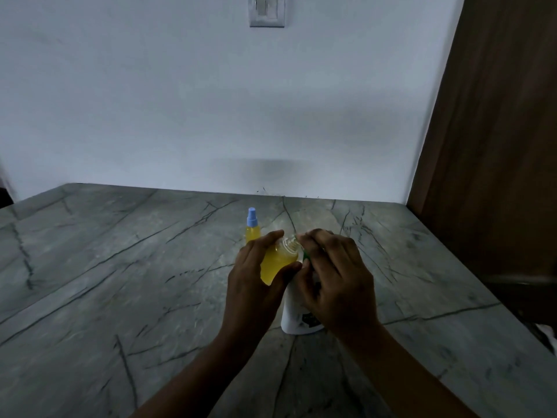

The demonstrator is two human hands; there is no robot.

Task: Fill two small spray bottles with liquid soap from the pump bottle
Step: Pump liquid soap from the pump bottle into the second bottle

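Gripping a spray bottle (278, 262), left hand (250, 282) sits beside right hand (334, 276) clutching pump bottle (294, 315) over grey countertop (120, 282).

The table (120, 267) looks like grey stone crossed by dark veins, smooth, with a dull sheen. The uncapped spray bottle (278, 260) is clear plastic — its neck threads catch the light and yellow liquid shows through. The capped spray bottle (252, 235) is the same clear plastic under a matt blue plastic spray cap (252, 218). The pump bottle (291, 315) is smooth white plastic, slightly glossy. The wall (180, 101) is matt white paint, the side panel (497, 146) brown wood grain. The switch plate (267, 10) shines — metal or plastic, unclear.
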